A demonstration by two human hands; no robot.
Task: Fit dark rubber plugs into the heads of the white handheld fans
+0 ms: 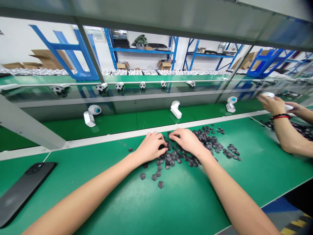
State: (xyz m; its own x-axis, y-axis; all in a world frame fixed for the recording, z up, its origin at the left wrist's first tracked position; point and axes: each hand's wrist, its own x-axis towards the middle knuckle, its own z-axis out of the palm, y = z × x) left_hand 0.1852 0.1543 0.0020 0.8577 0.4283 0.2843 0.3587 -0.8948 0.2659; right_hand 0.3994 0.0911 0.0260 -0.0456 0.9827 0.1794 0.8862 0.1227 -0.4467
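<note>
A heap of small dark grey plastic pieces [207, 140] lies spread on the green bench top [102, 182]. My left hand [151, 147] rests palm down at the heap's left edge, its fingers curled onto the pieces. My right hand [187, 140] lies beside it on the heap, fingers bent down among the pieces. The fingertips of both hands nearly meet. What, if anything, the fingers pinch is hidden. A few stray pieces [154, 177] lie nearer to me.
A black phone [24, 191] lies at the left. White gadgets [176, 109] [91, 115] ride the green belt beyond the bench, small football-patterned parts [142, 85] farther back. A co-worker's hands [274, 104] hold a white part at the right. Blue racks stand behind.
</note>
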